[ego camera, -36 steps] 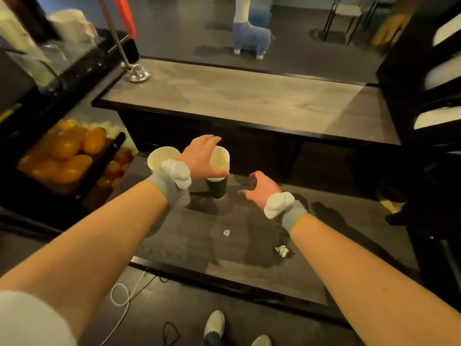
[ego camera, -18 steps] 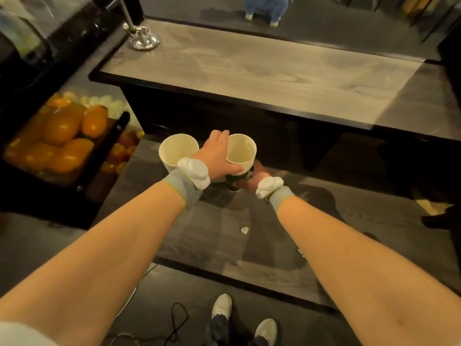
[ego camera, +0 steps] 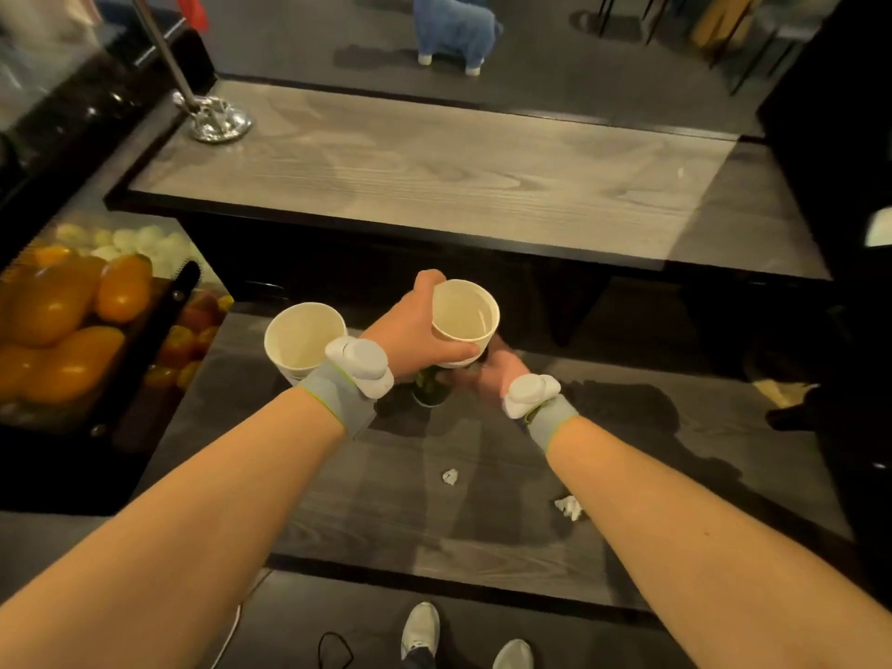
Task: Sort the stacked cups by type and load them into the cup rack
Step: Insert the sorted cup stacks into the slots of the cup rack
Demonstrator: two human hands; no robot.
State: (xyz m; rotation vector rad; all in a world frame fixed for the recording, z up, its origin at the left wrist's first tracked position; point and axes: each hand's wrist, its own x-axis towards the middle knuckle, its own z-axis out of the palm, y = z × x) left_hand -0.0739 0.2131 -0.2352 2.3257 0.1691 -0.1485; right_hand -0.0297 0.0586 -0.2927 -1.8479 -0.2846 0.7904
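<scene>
Now that your right hand [ego camera: 487, 376] has clasped the green stack [ego camera: 429, 388], your left hand [ego camera: 420, 330], gripping the top cup [ego camera: 463, 313], can separate it.

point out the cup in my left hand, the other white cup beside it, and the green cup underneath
held white cup [ego camera: 464, 312], head view, its inner wall
other white cup [ego camera: 300, 336], head view, its inside
green cup [ego camera: 428, 389], head view, its dark side wall

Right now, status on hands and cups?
Left hand gripping white paper cup, lifted from dark green cup. Right hand steadying green cup. Second white paper cup stands left. No rack in view.
</scene>
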